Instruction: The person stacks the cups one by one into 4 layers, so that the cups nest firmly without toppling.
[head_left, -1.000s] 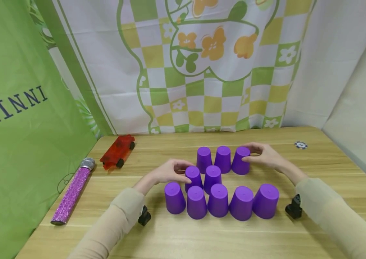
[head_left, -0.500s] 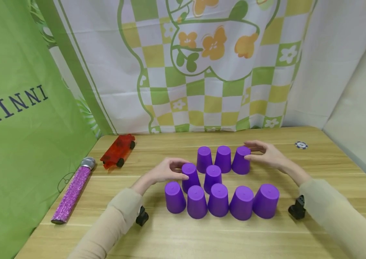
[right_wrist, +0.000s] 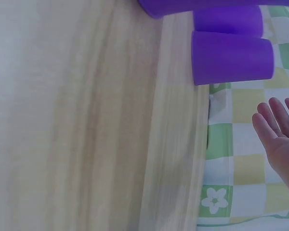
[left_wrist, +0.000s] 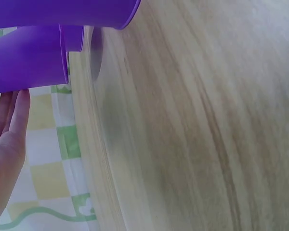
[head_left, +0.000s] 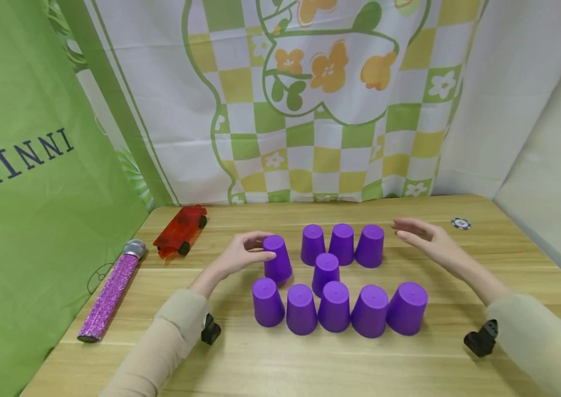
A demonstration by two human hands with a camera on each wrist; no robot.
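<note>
On the tabletop, just left of the back row, stands the purple cup that my left hand grips, thumb on its near side and fingers curled round the far side, upside down like all the others. From the left wrist view I see this cup's wall beside the fingertips. To its right, the back row of three cups stands close together, and one single cup sits just in front of them. Nearer to me, a front row of five cups stands side by side, the rightmost tilted a little. My right hand hovers just right of the back row, fingers straight and relaxed, holding nothing and apart from the nearest cup. Farther left lie a red toy car and a glittery purple microphone. A small poker chip lies near the right rear edge, below the checked floral cloth.
</note>
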